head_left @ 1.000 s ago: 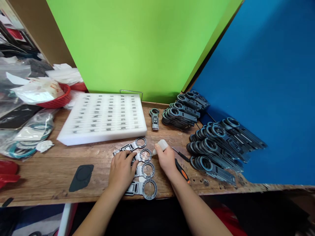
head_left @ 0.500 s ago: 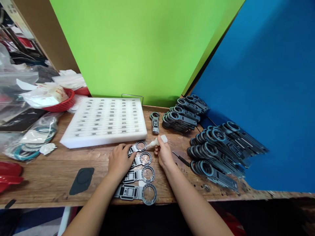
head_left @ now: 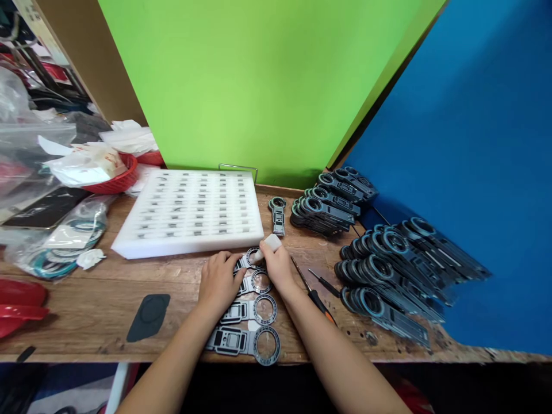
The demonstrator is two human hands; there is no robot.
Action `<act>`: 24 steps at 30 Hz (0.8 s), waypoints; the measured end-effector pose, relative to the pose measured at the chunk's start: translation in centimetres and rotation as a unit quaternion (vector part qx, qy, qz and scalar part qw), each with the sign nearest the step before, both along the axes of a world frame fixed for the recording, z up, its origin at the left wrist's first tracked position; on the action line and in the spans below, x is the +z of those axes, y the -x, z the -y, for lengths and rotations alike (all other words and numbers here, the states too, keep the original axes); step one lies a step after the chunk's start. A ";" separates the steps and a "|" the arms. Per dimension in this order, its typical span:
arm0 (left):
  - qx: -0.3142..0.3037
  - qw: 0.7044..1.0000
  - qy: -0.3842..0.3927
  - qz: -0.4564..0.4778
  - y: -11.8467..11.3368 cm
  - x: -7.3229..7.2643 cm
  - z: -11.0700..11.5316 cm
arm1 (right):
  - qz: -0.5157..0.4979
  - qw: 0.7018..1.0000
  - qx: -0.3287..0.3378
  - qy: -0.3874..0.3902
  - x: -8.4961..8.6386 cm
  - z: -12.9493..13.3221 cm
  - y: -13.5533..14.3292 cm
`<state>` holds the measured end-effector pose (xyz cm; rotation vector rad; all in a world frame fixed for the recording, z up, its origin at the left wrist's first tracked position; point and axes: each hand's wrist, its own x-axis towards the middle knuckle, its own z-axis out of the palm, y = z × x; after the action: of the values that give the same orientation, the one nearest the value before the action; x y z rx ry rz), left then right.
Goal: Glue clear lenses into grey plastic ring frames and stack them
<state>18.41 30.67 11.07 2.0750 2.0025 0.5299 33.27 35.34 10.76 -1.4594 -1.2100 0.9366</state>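
My right hand (head_left: 279,267) is closed round a small white squeeze bottle (head_left: 272,241), its narrow nozzle slanting down to the ring of the farthest grey ring-ended part (head_left: 254,256). My left hand (head_left: 219,283) lies over the flat arm of that same part, finger and thumb on either side of it. Several such parts lie in a row toward me: a second (head_left: 261,281) by my left thumb, a third (head_left: 264,309), and the nearest (head_left: 266,345) at the table's front edge.
A white foam tray (head_left: 150,244) with rows of small metal pieces lies behind my left hand. One ring-ended part (head_left: 278,215) rests beside it. Dark stacks (head_left: 328,204) (head_left: 388,270) stand at right. Two screwdrivers (head_left: 317,296) (head_left: 325,283) lie near my right forearm. A dark pad (head_left: 148,318) is at left.
My right hand has moved slightly left, bringing the bottle's nozzle over the farthest ring. A screwdriver formerly hidden by my right arm now shows. The whole view has shifted a little.
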 end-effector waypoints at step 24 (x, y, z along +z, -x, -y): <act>-0.025 0.999 -0.032 0.005 0.1 -0.3 0.2 | -0.029 0.999 -0.006 -0.025 -0.2 -0.7 0.6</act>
<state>18.27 30.46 10.81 2.1486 1.9485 0.6016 32.63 36.06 10.60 -1.3890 -1.1736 0.9276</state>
